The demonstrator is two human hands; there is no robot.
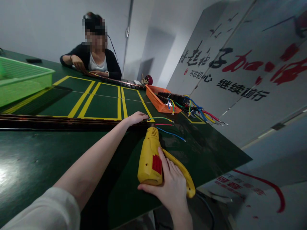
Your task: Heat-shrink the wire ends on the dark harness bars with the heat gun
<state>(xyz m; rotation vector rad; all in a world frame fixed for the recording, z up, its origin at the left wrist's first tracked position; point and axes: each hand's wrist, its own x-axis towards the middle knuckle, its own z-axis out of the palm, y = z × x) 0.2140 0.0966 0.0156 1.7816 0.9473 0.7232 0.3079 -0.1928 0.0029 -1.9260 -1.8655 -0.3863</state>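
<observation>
My right hand is wrapped around the handle of a yellow heat gun with a red panel on its side. The gun's nozzle points away from me, at the right end of a long dark strip lying across the table. My left hand is closed at that same end, its fingertips partly hidden. From there stick out a green-yellow wire, a red wire and a blue wire with a ring terminal at its tip.
A green basket stands at the left on the green table, which is marked with yellow tape. An orange basket at the back right holds dark parts with coloured wires hanging out. A co-worker sits across the table.
</observation>
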